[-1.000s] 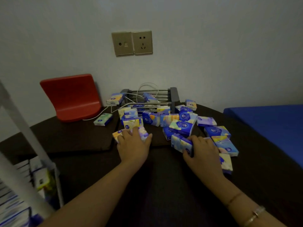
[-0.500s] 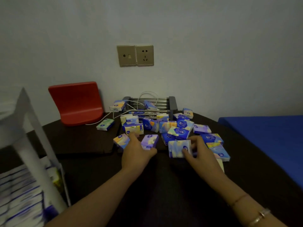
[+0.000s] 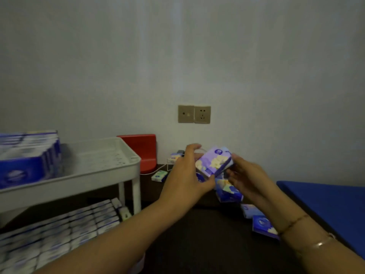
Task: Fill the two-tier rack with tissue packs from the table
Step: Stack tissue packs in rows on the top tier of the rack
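Transfer step: both hands grip lilac soft-plastic tissue packs (image 3: 214,163); carry to the white plastic two-tier rack (image 3: 110,171) at nine o'clock.

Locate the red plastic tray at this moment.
In the head view, the red plastic tray stands against the wall at centre-left, just behind the white rack's right corner and left of the left hand.

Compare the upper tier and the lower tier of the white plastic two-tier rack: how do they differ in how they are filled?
The upper tier of the white plastic rack holds blue-and-white tissue packs only at its left end, with bare perforated floor to the right; the lower tier is covered nearly across with rows of tissue packs. Upper packs look stacked high; lower ones lie in one flat layer. Both hold similar blue-and-white packs.
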Available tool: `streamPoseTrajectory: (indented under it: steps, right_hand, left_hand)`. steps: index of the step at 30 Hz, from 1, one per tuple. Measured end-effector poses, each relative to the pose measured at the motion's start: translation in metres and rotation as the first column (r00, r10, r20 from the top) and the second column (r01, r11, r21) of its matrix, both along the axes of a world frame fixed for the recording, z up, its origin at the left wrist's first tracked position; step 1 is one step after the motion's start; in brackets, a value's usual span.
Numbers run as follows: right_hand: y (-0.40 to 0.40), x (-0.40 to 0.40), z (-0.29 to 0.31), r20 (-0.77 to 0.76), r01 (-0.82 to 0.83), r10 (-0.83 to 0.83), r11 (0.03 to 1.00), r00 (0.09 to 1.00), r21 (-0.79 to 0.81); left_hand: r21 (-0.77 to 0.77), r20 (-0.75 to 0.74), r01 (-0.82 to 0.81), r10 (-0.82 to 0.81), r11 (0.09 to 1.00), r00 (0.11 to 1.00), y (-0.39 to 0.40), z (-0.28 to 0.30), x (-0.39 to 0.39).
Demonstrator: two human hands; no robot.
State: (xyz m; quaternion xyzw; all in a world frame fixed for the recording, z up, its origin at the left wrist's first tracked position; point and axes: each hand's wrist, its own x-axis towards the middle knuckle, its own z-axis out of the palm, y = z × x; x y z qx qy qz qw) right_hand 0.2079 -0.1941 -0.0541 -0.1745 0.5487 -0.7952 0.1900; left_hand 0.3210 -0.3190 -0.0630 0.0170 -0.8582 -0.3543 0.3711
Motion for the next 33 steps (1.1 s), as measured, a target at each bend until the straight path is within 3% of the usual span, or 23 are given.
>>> streamPoseTrajectory:
  steps: [2,10,14,18,22,25,29,33]
  right_hand:
    - [-0.006,0.011,0.021,-0.023,-0.072,0.071,0.997,0.997,-0.039]
    - [-0.056,0.067,0.088,-0.419,-0.194,0.238,0.970,0.876,0.146]
    - [-0.107,0.090,0.102,-0.531,-0.196,0.309,0.946,0.789,0.259]
    - [-0.176,0.110,0.102,-0.636,-0.085,0.356,0.905,0.685,0.416]
    - [-0.240,0.119,0.098,-0.714,0.030,0.435,0.843,0.549,0.537]
    - [-0.275,0.124,0.097,-0.667,0.023,0.567,0.753,0.483,0.657]
    - [-0.294,0.125,0.097,-0.590,-0.078,0.660,0.694,0.466,0.715]
    - [-0.292,0.120,0.090,-0.600,-0.007,0.733,0.635,0.319,0.772]
  left_hand:
    - [-0.073,-0.027,-0.036,0.035,0.997,0.999,-0.004,0.022,0.018]
    - [-0.285,-0.118,-0.263,0.239,0.922,0.964,-0.035,0.092,0.083]
    - [-0.350,0.064,-0.290,0.332,0.891,0.941,-0.077,0.115,0.115]
    - [-0.437,0.253,-0.444,0.581,0.782,0.773,-0.148,0.136,0.146]
    - [-0.537,0.502,-0.416,0.674,0.734,0.542,-0.208,0.143,0.175]
    - [-0.515,0.597,-0.392,0.647,0.762,0.473,-0.232,0.132,0.186]
    - [-0.530,0.683,-0.328,0.623,0.782,0.382,-0.238,0.118,0.183]
    - [-0.550,0.686,-0.320,0.636,0.771,0.353,-0.235,0.117,0.183]
